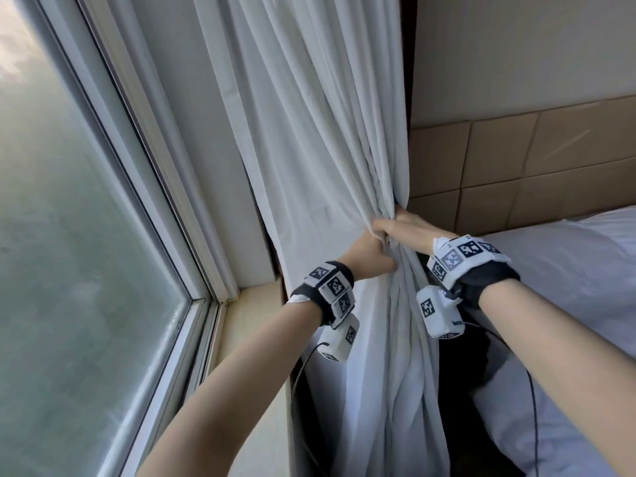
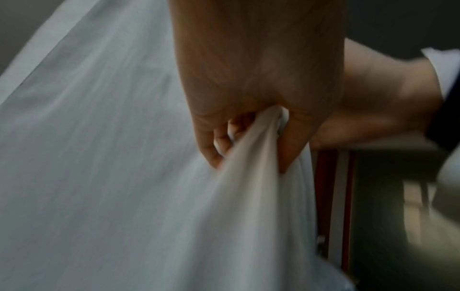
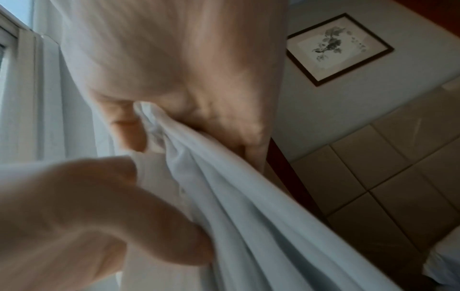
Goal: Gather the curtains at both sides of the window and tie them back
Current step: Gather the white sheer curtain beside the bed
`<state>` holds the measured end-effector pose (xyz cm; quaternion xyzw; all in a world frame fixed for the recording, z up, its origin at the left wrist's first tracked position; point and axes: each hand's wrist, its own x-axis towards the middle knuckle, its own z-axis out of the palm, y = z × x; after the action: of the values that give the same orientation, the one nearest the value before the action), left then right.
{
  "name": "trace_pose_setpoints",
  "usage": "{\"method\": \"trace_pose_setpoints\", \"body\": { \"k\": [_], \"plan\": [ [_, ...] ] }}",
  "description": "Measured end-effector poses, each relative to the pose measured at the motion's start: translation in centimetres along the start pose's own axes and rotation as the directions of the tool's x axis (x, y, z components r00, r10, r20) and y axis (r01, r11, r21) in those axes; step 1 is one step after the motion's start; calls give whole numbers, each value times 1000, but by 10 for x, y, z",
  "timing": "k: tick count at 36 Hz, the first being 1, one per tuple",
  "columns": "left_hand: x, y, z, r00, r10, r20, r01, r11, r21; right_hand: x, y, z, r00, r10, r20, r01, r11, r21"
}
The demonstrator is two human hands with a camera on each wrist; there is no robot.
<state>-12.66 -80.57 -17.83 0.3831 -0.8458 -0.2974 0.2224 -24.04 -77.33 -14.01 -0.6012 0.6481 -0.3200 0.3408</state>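
Both wrist views are blurred, and in the head view the fingertips of both hands are buried in the folds, so what lies behind the bunched cloth cannot be made out; no tie-back shows. The white curtain (image 1: 320,139) hangs down the centre of the frame, right of the window (image 1: 69,235), pinched to a narrow waist at mid-height. The left hand (image 1: 370,254) grips that waist from the lower left; the right hand (image 1: 401,228) clutches it just above, apparently touching the left. A bed (image 1: 568,270) fills the lower right.
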Motion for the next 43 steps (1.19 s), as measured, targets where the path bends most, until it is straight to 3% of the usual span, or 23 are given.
{"method": "trace_pose_setpoints", "body": {
  "k": [4, 10, 15, 18, 22, 24, 26, 27, 30, 32, 35, 38, 43],
  "plan": [
    [0, 6, 4, 997, 11, 73, -36, 933, 357, 5, 4, 7, 995, -45, -90, 36, 995, -98],
    [-4, -5, 3, 973, -20, 228, -87, 889, 450, 14, 18, 9, 968, -71, -240, 28, 984, -175],
    [-7, -23, -35, 992, -12, 125, 6, 999, 45, 19, 21, -1, 975, -80, -208, 60, 993, -103],
    [-6, -48, -58, 992, -84, -95, 69, 986, -154, 20, 25, -5, 978, -90, -187, 77, 994, -79],
    [-6, -94, -79, 889, -320, -328, 216, 923, -317, 21, 27, -7, 988, -70, -137, 72, 997, 5],
    [-5, -117, -84, 826, -445, -347, 287, 860, -421, 21, 28, -7, 991, -63, -120, 68, 997, 42],
    [-3, -130, -85, 791, -519, -323, 333, 809, -485, 22, 28, -5, 993, -66, -100, 72, 995, 65],
    [-2, -132, -83, 792, -533, -298, 324, 781, -534, 22, 28, -5, 994, -63, -91, 70, 995, 74],
    [4, -119, -71, 861, -472, -190, 228, 692, -685, 24, 27, 0, 994, -75, -75, 82, 992, 91],
    [11, -107, -62, 867, -448, -220, 187, 700, -689, 26, 26, 2, 994, -84, -66, 90, 992, 90],
    [24, -105, -55, 762, -514, -394, 205, 769, -606, 28, 25, 6, 994, -87, -68, 92, 992, 90],
    [28, -111, -52, 673, -494, -550, 225, 845, -484, 30, 27, 8, 994, -86, -69, 92, 992, 91],
    [19, -121, -55, 557, -449, -699, 242, 892, -381, 30, 27, 10, 992, -64, -105, 72, 995, 69]
  ]
}}
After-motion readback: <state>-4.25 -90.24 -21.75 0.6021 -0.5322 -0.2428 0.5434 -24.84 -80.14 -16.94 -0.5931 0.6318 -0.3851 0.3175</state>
